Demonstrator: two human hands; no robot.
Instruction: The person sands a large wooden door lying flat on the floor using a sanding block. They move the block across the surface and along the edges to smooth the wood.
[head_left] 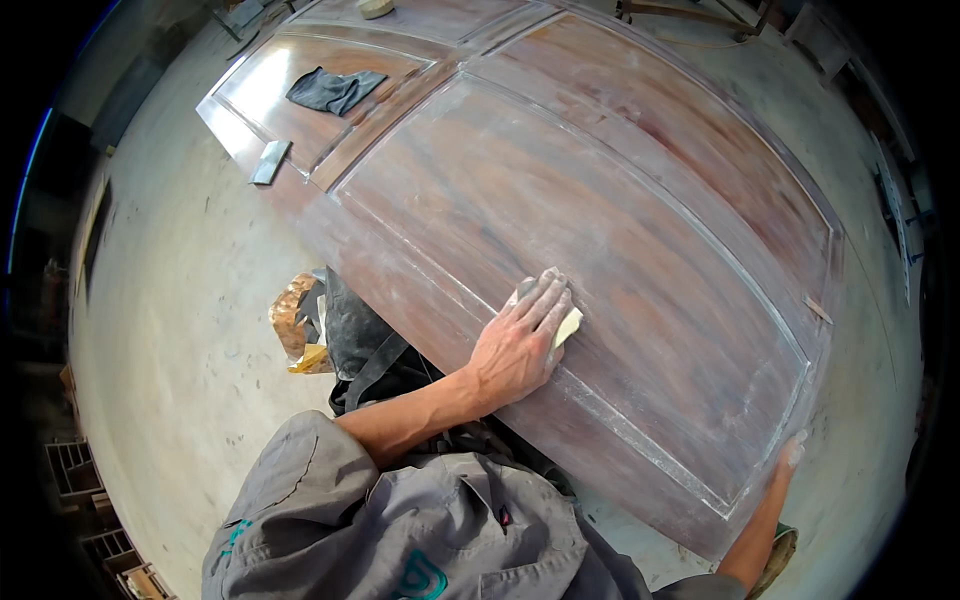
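Note:
A large brown panelled door (560, 220) lies before me, streaked with pale dust. My left hand (520, 335) is pressed down on its broad middle panel, fingers together over a pale yellow sanding pad (568, 328). White dust coats those fingers, and a grey edge of the pad peeks out by the fingertips. At the door's right end, my right hand (793, 455) is against the edge near the corner. Most of its fingers are hidden or too small to make out, so its grip does not show.
On the door's far left part lie a dark grey cloth (335, 92), a grey block (270, 162) and a round tan object (375, 8). A small wooden piece (818, 309) sits near the right edge. Below the near edge are a black bag (360, 340) and a crumpled brown package (293, 320).

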